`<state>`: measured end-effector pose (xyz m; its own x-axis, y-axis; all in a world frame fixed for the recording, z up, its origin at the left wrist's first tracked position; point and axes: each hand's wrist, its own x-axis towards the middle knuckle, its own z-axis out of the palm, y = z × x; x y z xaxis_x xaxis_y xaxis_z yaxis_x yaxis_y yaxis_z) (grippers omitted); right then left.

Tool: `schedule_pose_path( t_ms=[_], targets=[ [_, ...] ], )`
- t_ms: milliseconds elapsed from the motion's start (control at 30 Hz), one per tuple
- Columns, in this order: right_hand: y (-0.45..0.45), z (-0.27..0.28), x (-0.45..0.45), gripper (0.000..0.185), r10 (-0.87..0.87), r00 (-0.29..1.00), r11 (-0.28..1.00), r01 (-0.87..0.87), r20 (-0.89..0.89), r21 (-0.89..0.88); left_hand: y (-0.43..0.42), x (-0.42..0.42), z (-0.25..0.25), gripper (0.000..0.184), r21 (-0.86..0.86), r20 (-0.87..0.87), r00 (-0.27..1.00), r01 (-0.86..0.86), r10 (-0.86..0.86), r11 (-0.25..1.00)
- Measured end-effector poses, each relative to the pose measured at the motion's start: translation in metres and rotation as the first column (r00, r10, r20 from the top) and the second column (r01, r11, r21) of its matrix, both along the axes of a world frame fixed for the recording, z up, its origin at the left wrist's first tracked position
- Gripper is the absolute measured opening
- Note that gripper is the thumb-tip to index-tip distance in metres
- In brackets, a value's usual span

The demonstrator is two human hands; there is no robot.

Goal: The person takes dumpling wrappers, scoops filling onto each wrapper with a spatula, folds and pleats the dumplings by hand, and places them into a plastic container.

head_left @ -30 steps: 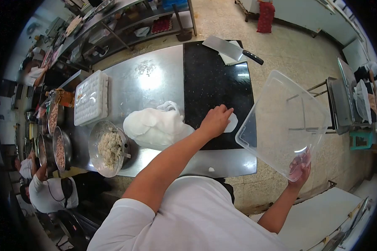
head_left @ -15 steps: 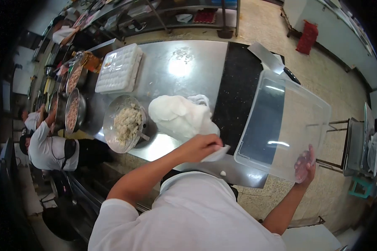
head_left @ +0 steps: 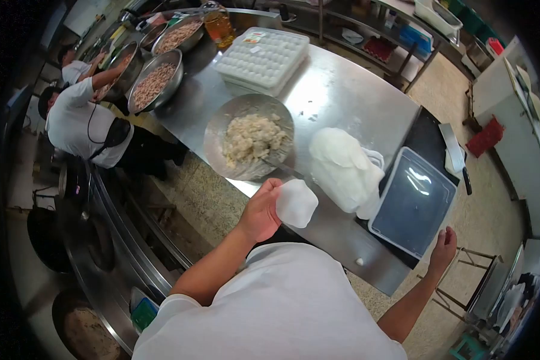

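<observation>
My left hand [head_left: 261, 210] pinches a thin round white dough wrapper [head_left: 297, 204] by its edge, in front of my chest. Beyond it sits a metal bowl [head_left: 215, 141] of pale, lumpy filling [head_left: 251, 143], with a handle sticking out at its near side. To the wrapper's right lies a big smooth white mound [head_left: 342, 171]; whether it is dough or stacked wrappers I cannot tell. My right hand [head_left: 443, 251] is off the table's right end, fingers extended and holding nothing, near the corner of a clear plastic tray [head_left: 411, 201].
A cleaver [head_left: 455, 153] lies on the black board [head_left: 423, 127] behind the tray. White egg-tray-like boxes [head_left: 264, 57] stand behind the bowl, near an oil bottle [head_left: 218, 25]. Bowls of pinkish meat [head_left: 155, 85] are at left, beside two co-workers [head_left: 81, 123]. A small white scrap [head_left: 359, 261] rests on the steel table.
My right hand has let go of the plastic tray, which now lies flat on the board. My left hand has moved left from the mound with the wrapper. The view has turned left.
</observation>
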<state>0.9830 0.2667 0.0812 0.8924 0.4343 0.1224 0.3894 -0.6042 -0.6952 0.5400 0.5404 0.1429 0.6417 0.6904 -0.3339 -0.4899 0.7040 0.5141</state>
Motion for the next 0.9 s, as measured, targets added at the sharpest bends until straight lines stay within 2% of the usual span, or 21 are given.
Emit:
schedule_pose_path(
  t_ms=[33,67,100,167,200,267,300,333,367,400,433,467,500,533,567,600,667,733,800,867,900],
  targets=[
    [0.023,0.022,-0.020,0.025,0.084,0.996,0.992,-0.084,0.006,0.097,0.006,-0.008,0.000,0.013,0.058,-0.021,0.999,0.035,-0.033,0.998],
    [0.055,0.047,-0.052,0.019,0.127,0.992,0.984,-0.127,0.011,0.125,0.011,-0.015,0.004,0.030,0.072,-0.110,0.994,0.013,-0.005,0.997],
    [0.083,0.064,-0.084,0.017,0.215,0.976,0.972,-0.217,0.031,0.094,0.018,-0.022,-0.002,0.030,0.069,-0.102,0.995,0.013,-0.006,0.998],
    [0.135,0.085,-0.152,0.016,0.434,0.901,0.898,-0.434,0.017,0.069,0.029,-0.039,-0.019,0.047,0.469,-0.438,0.887,0.086,0.148,0.879],
    [0.160,0.092,-0.186,0.016,0.554,0.832,0.830,-0.552,-0.011,0.085,0.034,-0.049,-0.019,0.047,0.462,-0.428,0.892,0.081,0.142,0.883],
    [0.216,0.104,-0.246,0.016,0.765,0.585,0.606,-0.795,0.270,0.005,0.046,-0.072,-0.013,0.044,0.649,-0.512,0.829,0.203,0.224,0.734],
    [0.241,0.104,-0.273,0.015,0.786,0.531,0.580,-0.810,0.317,-0.082,0.052,-0.084,-0.012,0.044,0.640,-0.507,0.835,0.196,0.216,0.743],
    [0.260,0.100,-0.293,0.015,0.808,0.471,0.551,-0.817,0.355,-0.171,0.058,-0.094,-0.012,0.037,0.704,-0.510,0.820,0.225,0.260,0.674],
    [0.274,0.086,-0.302,0.015,0.815,0.465,0.546,-0.816,0.345,-0.188,0.063,-0.105,-0.010,0.029,0.759,-0.510,0.804,0.254,0.305,0.599],
    [0.285,0.066,-0.309,0.012,0.857,0.425,0.509,-0.785,0.292,-0.352,0.069,-0.116,-0.005,0.029,0.751,-0.507,0.809,0.245,0.298,0.613],
    [0.294,0.056,-0.316,0.010,0.890,0.390,0.455,-0.734,0.235,-0.504,0.076,-0.127,0.002,0.028,0.831,-0.501,0.782,0.315,0.372,0.458],
    [0.300,0.049,-0.319,0.010,0.894,0.384,0.448,-0.730,0.233,-0.517,0.085,-0.136,0.007,0.027,0.878,-0.476,0.757,0.383,0.448,0.286],
    [0.305,0.049,-0.325,0.012,0.906,0.400,0.398,-0.695,0.138,-0.599,0.093,-0.145,0.009,0.027,0.880,-0.471,0.759,0.372,0.449,0.295],
    [0.310,0.050,-0.329,0.017,0.907,0.418,0.337,-0.660,0.045,-0.672,0.099,-0.155,0.009,0.029,0.908,-0.411,0.782,0.398,0.469,0.132],
    [0.313,0.055,-0.328,0.017,0.913,0.406,0.325,-0.658,0.043,-0.679,0.105,-0.164,0.010,0.031,0.909,-0.349,0.804,0.416,0.482,-0.035],
    [0.317,0.072,-0.327,0.020,0.924,0.383,0.266,-0.627,0.008,-0.732,0.112,-0.172,0.017,0.031,0.912,-0.344,0.799,0.409,0.494,-0.026],
    [0.326,0.093,-0.325,0.023,0.938,0.344,0.190,-0.591,-0.032,-0.784,0.118,-0.187,0.032,0.031,0.787,-0.265,0.793,0.507,0.549,-0.351],
    [0.336,0.102,-0.321,0.013,0.956,0.236,0.284,-0.581,0.176,-0.763,0.113,-0.200,0.028,0.027,0.783,-0.261,0.741,0.538,0.619,-0.314],
    [0.344,0.077,-0.314,0.013,0.961,0.214,0.273,-0.615,0.177,-0.740,0.112,-0.205,0.024,0.023,0.773,-0.249,0.696,0.562,0.674,-0.295],
    [0.342,0.069,-0.309,0.013,0.966,0.195,0.258,-0.649,0.171,-0.716,0.111,-0.205,0.019,0.015,0.839,-0.068,0.626,0.457,0.777,-0.295],
    [0.339,0.071,-0.305,0.013,0.977,0.181,0.211,-0.693,0.117,-0.690,0.106,-0.198,0.015,0.015,0.837,-0.065,0.621,0.460,0.781,-0.296]
  ],
)
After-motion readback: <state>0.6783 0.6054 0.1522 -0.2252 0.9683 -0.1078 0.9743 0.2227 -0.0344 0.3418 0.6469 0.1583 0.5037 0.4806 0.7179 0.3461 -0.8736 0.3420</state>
